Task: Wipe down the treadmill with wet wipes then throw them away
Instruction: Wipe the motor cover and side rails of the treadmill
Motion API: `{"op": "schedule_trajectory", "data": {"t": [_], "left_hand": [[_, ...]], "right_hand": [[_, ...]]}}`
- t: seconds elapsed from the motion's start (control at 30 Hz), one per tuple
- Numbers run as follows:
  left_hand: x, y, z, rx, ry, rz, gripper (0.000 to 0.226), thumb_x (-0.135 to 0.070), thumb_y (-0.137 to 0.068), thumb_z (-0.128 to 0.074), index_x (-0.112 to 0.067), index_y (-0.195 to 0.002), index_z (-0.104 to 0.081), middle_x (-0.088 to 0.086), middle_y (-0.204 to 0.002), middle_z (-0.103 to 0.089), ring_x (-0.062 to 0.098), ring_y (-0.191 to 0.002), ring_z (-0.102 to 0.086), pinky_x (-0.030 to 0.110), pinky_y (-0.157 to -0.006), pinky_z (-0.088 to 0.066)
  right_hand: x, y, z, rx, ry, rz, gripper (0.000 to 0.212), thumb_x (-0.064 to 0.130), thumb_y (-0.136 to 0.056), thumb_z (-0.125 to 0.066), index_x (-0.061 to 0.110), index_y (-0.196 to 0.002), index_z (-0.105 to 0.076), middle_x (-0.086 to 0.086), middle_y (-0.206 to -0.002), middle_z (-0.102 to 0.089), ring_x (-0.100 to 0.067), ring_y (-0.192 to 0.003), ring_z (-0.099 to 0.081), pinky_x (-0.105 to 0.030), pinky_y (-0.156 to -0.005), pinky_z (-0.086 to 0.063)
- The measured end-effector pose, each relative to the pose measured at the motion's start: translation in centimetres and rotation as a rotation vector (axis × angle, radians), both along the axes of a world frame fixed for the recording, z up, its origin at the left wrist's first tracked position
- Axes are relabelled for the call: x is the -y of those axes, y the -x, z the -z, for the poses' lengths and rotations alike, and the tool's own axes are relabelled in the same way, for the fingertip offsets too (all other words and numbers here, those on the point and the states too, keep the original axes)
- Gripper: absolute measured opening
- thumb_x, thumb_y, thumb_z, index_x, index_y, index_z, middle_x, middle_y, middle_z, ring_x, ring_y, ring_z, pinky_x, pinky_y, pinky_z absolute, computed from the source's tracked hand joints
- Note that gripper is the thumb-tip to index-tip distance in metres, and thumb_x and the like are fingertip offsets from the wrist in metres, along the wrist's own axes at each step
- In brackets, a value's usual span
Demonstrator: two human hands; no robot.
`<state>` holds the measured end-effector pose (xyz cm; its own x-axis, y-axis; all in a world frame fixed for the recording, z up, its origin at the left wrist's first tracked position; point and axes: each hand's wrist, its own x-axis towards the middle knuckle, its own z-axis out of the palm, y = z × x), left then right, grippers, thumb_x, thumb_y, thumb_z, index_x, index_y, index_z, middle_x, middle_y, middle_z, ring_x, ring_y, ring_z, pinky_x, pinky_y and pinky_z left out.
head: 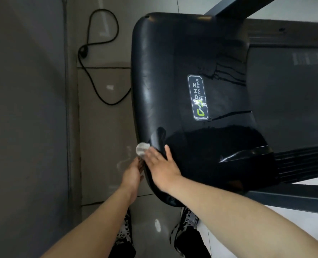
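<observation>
The wet wipe [142,148] is crumpled into a small ball on the rounded outer edge of the treadmill cover [173,71], close to the corner nearest to me. My left hand [133,173] comes from below this edge and seems to pinch the lower end of the wipe, though blur hides the fingers. My right hand [161,165] lies flat on the cover, fingers straight and together, their tips touching the wipe. I think the grip is weak, so on the curved edge the wipe can slip down to the floor [106,127] and take dirt. A balled wipe also touches little surface and may leave streaks. The power cable [91,77] lies near this edge, so drops could reach it.
</observation>
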<state>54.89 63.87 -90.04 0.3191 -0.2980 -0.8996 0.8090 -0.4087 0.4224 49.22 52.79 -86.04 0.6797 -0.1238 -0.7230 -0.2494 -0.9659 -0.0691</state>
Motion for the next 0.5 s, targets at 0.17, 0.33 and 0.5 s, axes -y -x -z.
{"op": "schedule_trajectory", "data": {"t": [0.17, 0.33, 0.5], "left_hand": [[0.3, -0.8, 0.1, -0.016, 0.016, -0.06, 0.055, -0.049, -0.11, -0.017, -0.023, -0.144, -0.052, -0.005, -0.14, -0.057, 0.009, -0.124, -0.052, 0.034, -0.11, -0.035], [1.3, -2.1, 0.5, -0.015, 0.018, -0.075, 0.065, -0.059, -0.106, -0.011, -0.024, -0.156, -0.035, -0.003, -0.155, -0.045, 0.016, -0.141, -0.044, 0.04, -0.118, -0.029], [1.9, -3.4, 0.5, -0.03, 0.053, -0.104, 0.068, -0.061, -0.105, -0.008, -0.026, -0.156, -0.036, -0.004, -0.155, -0.046, 0.015, -0.141, -0.044, 0.039, -0.117, -0.029]], "right_hand": [[0.0, 0.1, 0.2, -0.068, 0.024, -0.195, 0.073, 0.014, -0.101, -0.037, 0.013, -0.16, 0.006, -0.002, -0.167, 0.018, -0.02, -0.15, 0.027, -0.062, -0.116, 0.02], [3.5, -3.9, 0.2, 0.032, 0.057, -0.011, 0.078, 0.008, -0.099, -0.034, 0.02, -0.16, 0.013, 0.003, -0.168, 0.018, -0.017, -0.152, 0.023, -0.06, -0.117, 0.017], [3.6, -5.0, 0.1, 0.033, 0.057, 0.073, 0.084, 0.011, -0.097, -0.041, 0.018, -0.159, 0.015, 0.001, -0.167, 0.018, -0.018, -0.152, 0.023, -0.06, -0.118, 0.016]]}}
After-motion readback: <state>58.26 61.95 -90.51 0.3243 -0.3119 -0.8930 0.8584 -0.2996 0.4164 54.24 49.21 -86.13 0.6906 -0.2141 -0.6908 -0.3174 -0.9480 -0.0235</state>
